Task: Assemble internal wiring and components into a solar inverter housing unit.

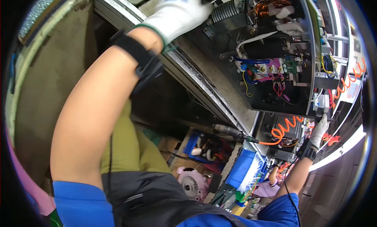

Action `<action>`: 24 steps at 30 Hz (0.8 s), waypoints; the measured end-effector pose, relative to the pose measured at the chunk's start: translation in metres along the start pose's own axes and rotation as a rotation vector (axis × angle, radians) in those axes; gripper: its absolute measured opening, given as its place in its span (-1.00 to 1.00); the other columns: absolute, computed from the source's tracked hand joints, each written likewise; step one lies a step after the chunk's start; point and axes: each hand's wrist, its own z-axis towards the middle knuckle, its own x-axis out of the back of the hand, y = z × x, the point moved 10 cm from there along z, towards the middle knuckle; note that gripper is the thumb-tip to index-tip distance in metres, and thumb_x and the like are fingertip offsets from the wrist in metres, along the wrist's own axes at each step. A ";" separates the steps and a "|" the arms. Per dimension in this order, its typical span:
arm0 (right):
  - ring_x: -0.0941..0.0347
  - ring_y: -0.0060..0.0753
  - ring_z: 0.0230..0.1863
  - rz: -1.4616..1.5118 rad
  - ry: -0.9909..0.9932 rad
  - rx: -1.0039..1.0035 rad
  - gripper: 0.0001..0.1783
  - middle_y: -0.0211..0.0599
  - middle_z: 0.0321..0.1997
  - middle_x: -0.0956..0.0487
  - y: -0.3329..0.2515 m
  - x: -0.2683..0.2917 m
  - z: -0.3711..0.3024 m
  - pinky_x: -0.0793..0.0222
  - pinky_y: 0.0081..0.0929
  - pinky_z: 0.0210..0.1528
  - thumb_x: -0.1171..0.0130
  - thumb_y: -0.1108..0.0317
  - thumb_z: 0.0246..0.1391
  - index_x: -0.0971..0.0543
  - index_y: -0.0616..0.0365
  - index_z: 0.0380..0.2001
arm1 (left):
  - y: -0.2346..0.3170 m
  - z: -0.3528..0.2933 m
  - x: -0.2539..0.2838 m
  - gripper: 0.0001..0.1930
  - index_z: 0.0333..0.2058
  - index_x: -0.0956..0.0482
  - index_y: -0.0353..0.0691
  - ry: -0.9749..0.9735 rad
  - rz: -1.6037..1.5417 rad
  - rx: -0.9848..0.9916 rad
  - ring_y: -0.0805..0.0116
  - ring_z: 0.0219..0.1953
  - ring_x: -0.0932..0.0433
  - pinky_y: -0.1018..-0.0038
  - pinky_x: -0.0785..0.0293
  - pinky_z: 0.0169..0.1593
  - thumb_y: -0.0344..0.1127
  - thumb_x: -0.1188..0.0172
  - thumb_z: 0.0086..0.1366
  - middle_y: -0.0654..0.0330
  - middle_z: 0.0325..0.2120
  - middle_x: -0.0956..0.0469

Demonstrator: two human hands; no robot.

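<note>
Where the gloved left hand [177, 17] met the upper edge of the view, its fingers were blurred and partly cut off; their opening, and whether they held anything, could not be told. The gloved right hand [321, 128] was at the chassis's lower right corner, fingers pointing up to it; its grip likewise could not be determined. The open electronics chassis [277, 104] lay between the two, to the right of the left hand and above and left of the right hand. Its side panel [311, 76] ran down toward the right hand, the nearer of the two to that corner; the upper end being cut off, the full long axis was not established. Beyond the lower left corner, near the tabletop [240, 106], was a power driver [229, 130] on an orange coiled hose [278, 137].
</note>
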 end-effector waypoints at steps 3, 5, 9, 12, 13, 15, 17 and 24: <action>-0.49 -0.19 -0.02 -0.039 0.001 0.158 -0.48 0.07 -0.04 -0.61 -0.022 0.003 -0.008 -0.34 -0.31 0.10 0.11 0.13 0.41 -0.54 0.43 0.06 | -0.019 -0.028 -0.009 -0.20 0.36 -0.08 -0.40 -0.009 0.014 -0.104 -0.22 0.26 -0.35 0.13 -0.23 0.36 -0.22 -0.24 0.25 -0.31 0.21 -0.35; -0.47 -0.45 -0.17 0.186 -0.012 0.069 -0.50 -0.16 -0.16 -0.62 -0.016 0.004 -0.010 -0.39 -0.42 -0.01 0.06 0.15 0.41 -0.57 0.48 -0.03 | -0.027 -0.033 -0.007 -0.23 0.35 -0.13 -0.39 0.034 0.087 -0.080 -0.20 0.25 -0.37 0.16 -0.25 0.34 -0.20 -0.23 0.26 -0.30 0.18 -0.38; -0.46 -0.55 -0.23 0.209 -0.039 0.058 -0.57 -0.31 -0.18 -0.60 -0.020 0.004 -0.013 -0.39 -0.52 -0.17 0.01 0.14 0.39 -0.60 0.32 -0.05 | -0.025 -0.032 -0.006 -0.31 0.27 -0.24 -0.39 -0.081 0.167 -0.035 -0.16 0.17 -0.46 0.14 -0.35 0.25 -0.13 -0.22 0.27 -0.26 0.09 -0.48; -0.50 -0.51 -0.13 0.065 -0.039 0.197 -0.61 -0.30 -0.11 -0.59 -0.040 0.003 -0.018 -0.44 -0.49 -0.09 -0.06 0.14 0.36 -0.56 0.26 0.02 | -0.014 -0.040 -0.001 -0.29 0.28 -0.22 -0.42 -0.060 0.171 -0.044 -0.16 0.18 -0.46 0.15 -0.35 0.25 -0.13 -0.21 0.28 -0.28 0.09 -0.48; -0.49 -0.51 -0.14 0.160 -0.013 0.088 -0.62 -0.30 -0.11 -0.59 -0.031 0.005 -0.018 -0.44 -0.50 -0.09 -0.07 0.15 0.36 -0.56 0.24 0.01 | -0.012 -0.044 -0.002 -0.28 0.29 -0.21 -0.43 -0.049 0.180 -0.033 -0.15 0.18 -0.46 0.15 -0.35 0.26 -0.14 -0.21 0.28 -0.29 0.10 -0.47; -0.48 -0.52 -0.16 0.516 -0.017 -0.044 -0.64 -0.33 -0.12 -0.59 -0.023 -0.001 -0.021 -0.44 -0.51 -0.10 -0.07 0.16 0.36 -0.57 0.21 0.00 | -0.009 -0.048 0.000 -0.26 0.30 -0.17 -0.46 -0.013 0.208 -0.011 -0.14 0.19 -0.46 0.16 -0.35 0.26 -0.14 -0.20 0.28 -0.30 0.10 -0.47; -0.48 -0.56 -0.19 0.431 0.028 -0.025 -0.63 -0.37 -0.16 -0.59 -0.029 0.000 -0.024 -0.43 -0.52 -0.16 -0.04 0.12 0.37 -0.59 0.21 -0.06 | -0.006 -0.046 0.001 -0.23 0.32 -0.14 -0.48 -0.002 0.282 -0.024 -0.13 0.16 -0.49 0.17 -0.37 0.24 -0.15 -0.20 0.27 -0.32 0.06 -0.49; -0.50 -0.53 -0.18 0.274 0.088 0.064 -0.64 -0.32 -0.15 -0.58 -0.040 0.003 -0.027 -0.45 -0.51 -0.16 0.01 0.13 0.38 -0.58 0.21 -0.08 | -0.010 -0.061 -0.003 -0.20 0.33 -0.08 -0.54 -0.216 0.044 0.037 -0.04 -0.19 -0.65 0.20 -0.51 -0.01 -0.24 -0.16 0.21 -0.25 -0.29 -0.61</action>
